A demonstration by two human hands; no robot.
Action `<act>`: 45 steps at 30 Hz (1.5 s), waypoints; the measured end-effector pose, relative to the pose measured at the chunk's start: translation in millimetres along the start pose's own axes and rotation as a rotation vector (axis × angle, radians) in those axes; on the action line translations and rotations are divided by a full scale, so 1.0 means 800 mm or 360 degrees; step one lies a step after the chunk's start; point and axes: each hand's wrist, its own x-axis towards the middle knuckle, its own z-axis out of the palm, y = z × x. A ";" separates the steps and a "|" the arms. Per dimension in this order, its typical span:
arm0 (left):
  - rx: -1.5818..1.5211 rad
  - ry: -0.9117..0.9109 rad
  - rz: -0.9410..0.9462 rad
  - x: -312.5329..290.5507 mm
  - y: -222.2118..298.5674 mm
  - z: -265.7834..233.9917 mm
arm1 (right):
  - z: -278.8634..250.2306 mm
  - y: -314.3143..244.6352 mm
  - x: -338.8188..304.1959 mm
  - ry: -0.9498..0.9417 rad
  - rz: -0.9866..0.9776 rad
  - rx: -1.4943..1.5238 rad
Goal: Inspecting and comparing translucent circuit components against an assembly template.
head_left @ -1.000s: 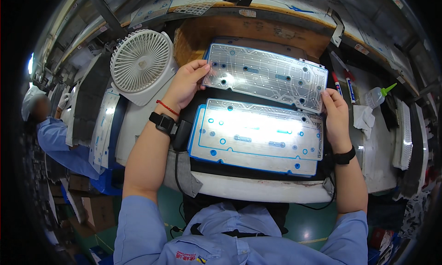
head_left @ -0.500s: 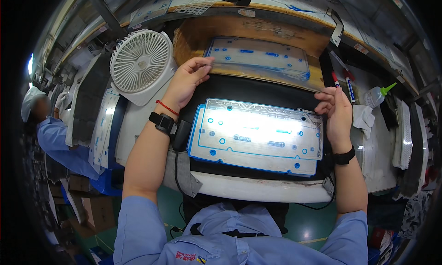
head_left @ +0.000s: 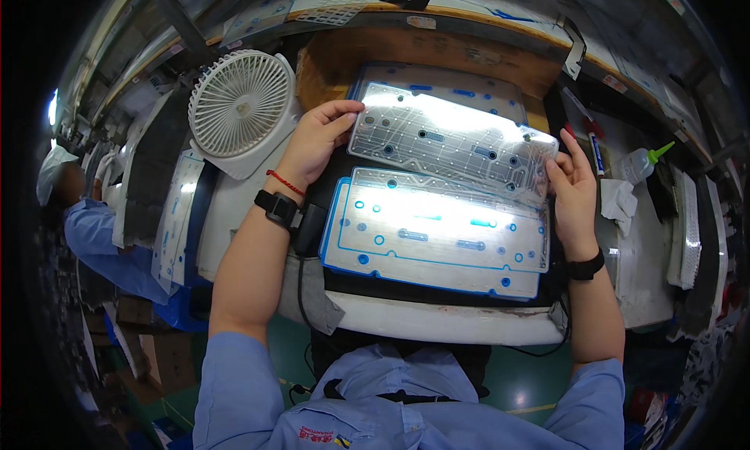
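Between my two hands is a thin transparent plastic sheet [head_left: 453, 137], printed with fine lines and dark-ringed holes, raised and tilted so it catches the light. My left hand [head_left: 324, 133] pinches its left end between thumb and fingers. At the other end, my right hand [head_left: 573, 188] grips the right edge. Below it, a stack of similar clear sheets with blue edges and blue rings [head_left: 422, 251] lies on a black mat; its top sheet sits askew. Behind the held sheet, partly covered by it, another pile of blue-marked sheets [head_left: 500, 98] rests in a wooden tray.
A white fan [head_left: 241, 106] stands at the left. On the right are marker pens [head_left: 597, 155], a squeeze bottle with a green nozzle [head_left: 637, 165] and a crumpled white tissue [head_left: 619, 201]. A co-worker in a blue sleeve [head_left: 98, 235] is at far left.
The held sheet, seen nearly edge-on before, has tilted so its broad face shows. It now hides part of the pile in the wooden tray. My right hand's fingers have shifted on its edge.
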 end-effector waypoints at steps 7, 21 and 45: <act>-0.0088 -0.0049 -0.0060 0.002 0.003 0.000 | 0.001 -0.001 0.000 0.0045 0.0032 -0.0051; 0.0042 -0.0221 0.0027 -0.001 0.000 0.000 | -0.001 0.003 0.001 0.0132 0.0037 -0.0041; 0.0256 -0.0169 -0.0153 0.002 -0.001 0.002 | -0.003 0.005 0.003 0.0102 -0.0007 0.0028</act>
